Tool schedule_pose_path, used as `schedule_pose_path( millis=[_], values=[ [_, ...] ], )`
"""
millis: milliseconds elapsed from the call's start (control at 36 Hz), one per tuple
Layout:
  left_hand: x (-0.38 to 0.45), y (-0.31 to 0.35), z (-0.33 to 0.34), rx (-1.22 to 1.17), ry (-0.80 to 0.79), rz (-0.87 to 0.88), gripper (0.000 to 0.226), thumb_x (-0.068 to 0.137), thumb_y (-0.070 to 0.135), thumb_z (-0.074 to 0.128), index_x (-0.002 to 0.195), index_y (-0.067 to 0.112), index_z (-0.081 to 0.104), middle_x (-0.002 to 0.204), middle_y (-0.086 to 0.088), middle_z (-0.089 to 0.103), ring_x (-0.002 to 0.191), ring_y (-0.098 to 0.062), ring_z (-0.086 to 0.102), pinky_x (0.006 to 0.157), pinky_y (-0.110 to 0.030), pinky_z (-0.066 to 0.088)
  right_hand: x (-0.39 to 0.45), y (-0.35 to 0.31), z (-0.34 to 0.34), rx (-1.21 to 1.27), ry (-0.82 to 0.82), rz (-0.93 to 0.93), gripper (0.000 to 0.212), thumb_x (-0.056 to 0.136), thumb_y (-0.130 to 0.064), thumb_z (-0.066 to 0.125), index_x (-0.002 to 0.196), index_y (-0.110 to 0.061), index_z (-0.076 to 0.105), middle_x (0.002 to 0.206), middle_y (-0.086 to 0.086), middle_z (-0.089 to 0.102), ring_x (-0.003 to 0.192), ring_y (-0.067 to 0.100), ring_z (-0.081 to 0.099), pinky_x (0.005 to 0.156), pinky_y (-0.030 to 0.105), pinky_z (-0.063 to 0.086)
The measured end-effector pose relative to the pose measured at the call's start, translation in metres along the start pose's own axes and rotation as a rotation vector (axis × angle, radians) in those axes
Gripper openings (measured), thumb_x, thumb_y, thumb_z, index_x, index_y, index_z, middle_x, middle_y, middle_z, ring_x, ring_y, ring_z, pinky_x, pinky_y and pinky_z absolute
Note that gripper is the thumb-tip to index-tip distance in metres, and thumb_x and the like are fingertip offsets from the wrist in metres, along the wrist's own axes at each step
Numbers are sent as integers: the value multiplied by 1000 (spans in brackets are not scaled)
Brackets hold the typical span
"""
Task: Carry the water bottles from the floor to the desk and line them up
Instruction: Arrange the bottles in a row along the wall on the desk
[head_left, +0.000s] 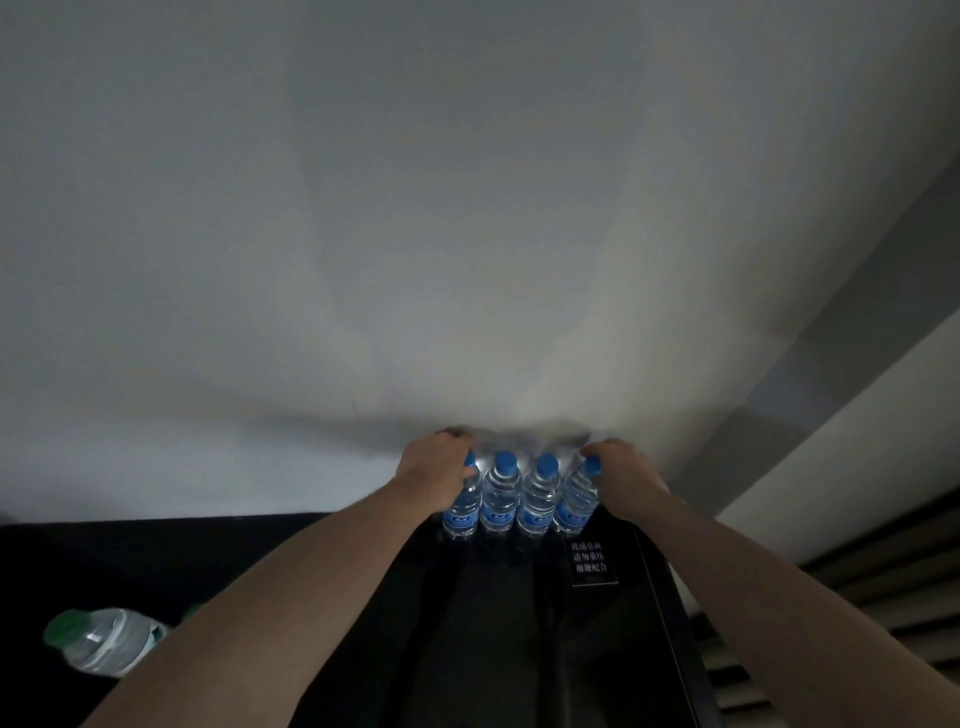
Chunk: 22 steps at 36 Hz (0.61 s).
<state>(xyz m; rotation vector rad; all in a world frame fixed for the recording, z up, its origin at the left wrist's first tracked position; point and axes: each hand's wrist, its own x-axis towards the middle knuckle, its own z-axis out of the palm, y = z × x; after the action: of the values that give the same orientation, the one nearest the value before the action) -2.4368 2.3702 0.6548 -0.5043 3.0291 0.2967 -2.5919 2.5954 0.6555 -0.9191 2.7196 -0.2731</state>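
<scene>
Row packed, wall close behind
Four bottles (519, 496) touch at 12 o'clock against the wall (467, 208); desk (208, 551) bare toward 9.

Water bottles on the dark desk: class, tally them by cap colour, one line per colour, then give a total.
Clear plastic water bottles with blue caps: 4
Clear plastic water bottle with green cap: 1 clearly visible; anything behind the left forearm is hidden
Total: 5

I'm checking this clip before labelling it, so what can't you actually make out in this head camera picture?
- Green-capped bottle: its far end is hidden behind the left forearm.
- Left hand and right hand: the fingertips curl behind the end bottles, so the grip is unclear.
- White sign on the black desk: text too small to read.
- Floor: outside the frame.
</scene>
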Motion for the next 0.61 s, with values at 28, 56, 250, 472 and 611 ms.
schedule_pose_path(
  millis=[28,56,250,472,611],
  values=[
    [0,-1,0,-5,4,-1,32,99,30,59,127,16,53,120,-2,62,102,-23,62,76,-33,48,1,-1,1,9,8,2,47,89,2,56,131,-20,63,128,5,62,114,26,60,100,37,48],
    [0,-2,0,-8,7,-1,29,99,31,59,124,17,53,119,-2,62,101,-23,62,75,-32,47,2,-1,1,17,17,5,43,90,1,56,127,-20,64,125,6,63,111,26,61,99,38,49],
    [-1,-5,0,7,-8,-1,36,98,35,60,128,15,51,123,-4,61,104,-25,62,78,-33,46,4,-7,0,30,27,25,39,90,2,53,120,-20,64,119,6,62,105,29,61,90,37,51],
    [-7,-5,-3,10,-30,-26,42,97,41,62,130,18,51,124,-2,61,106,-23,62,83,-35,50,-1,-10,-4,62,51,73,41,92,0,57,128,-18,64,121,6,62,104,25,61,85,30,45],
    [-15,-4,-11,-18,-28,-41,34,97,39,62,124,19,56,121,0,63,103,-22,63,81,-33,50,-14,-17,-10,57,49,93,43,92,1,56,130,-18,62,125,6,59,107,27,60,90,32,46]
  ],
)
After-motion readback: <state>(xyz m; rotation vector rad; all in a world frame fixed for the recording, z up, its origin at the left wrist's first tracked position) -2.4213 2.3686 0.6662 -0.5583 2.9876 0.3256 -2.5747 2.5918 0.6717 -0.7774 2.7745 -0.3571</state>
